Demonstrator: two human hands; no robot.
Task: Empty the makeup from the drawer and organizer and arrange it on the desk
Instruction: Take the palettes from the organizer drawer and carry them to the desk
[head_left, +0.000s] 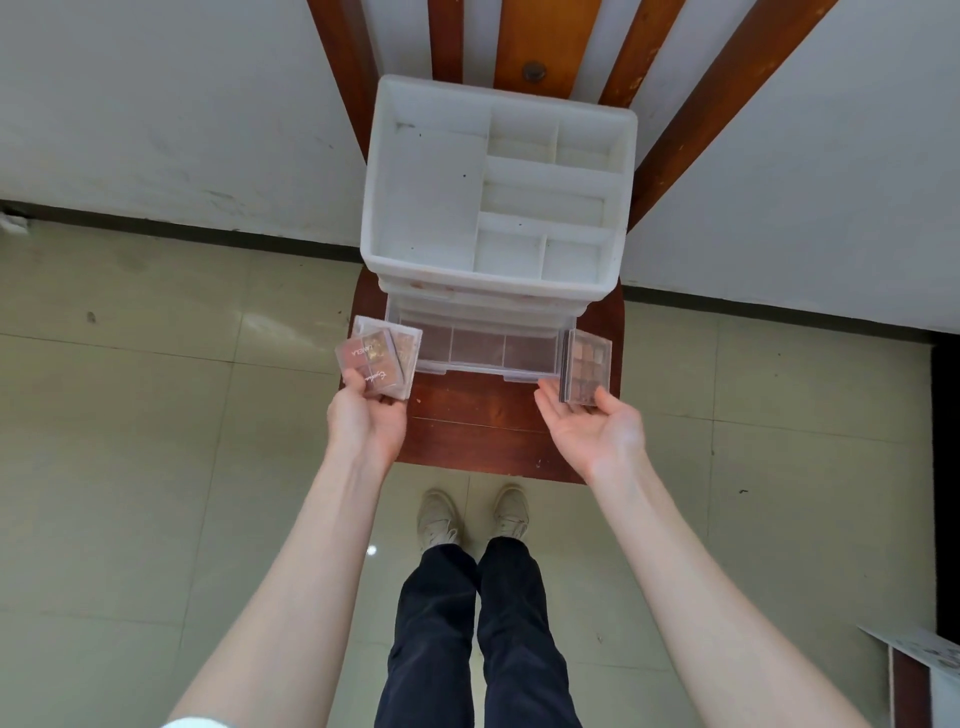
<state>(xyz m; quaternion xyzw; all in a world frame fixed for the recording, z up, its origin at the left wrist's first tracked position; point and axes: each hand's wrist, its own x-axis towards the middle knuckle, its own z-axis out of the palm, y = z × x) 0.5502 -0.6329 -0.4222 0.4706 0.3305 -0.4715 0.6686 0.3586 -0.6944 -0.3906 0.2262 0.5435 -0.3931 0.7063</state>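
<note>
Organizer: white plastic compartmented organizer (498, 192) on a red-brown wooden chair (483, 421)
Drawer: clear plastic drawer (485, 348) pulled open
Left hand (363, 415): grips small clear eyeshadow palettes (379, 358)
Right hand (592, 431): palm up, holds a clear multi-pan eyeshadow palette (587, 366)

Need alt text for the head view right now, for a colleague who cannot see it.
A person stands at a wooden chair, the left hand holding a stack of eyeshadow palettes and the right hand holding one palette. On the seat, a white organizer has bare compartments and an open clear drawer.
</note>
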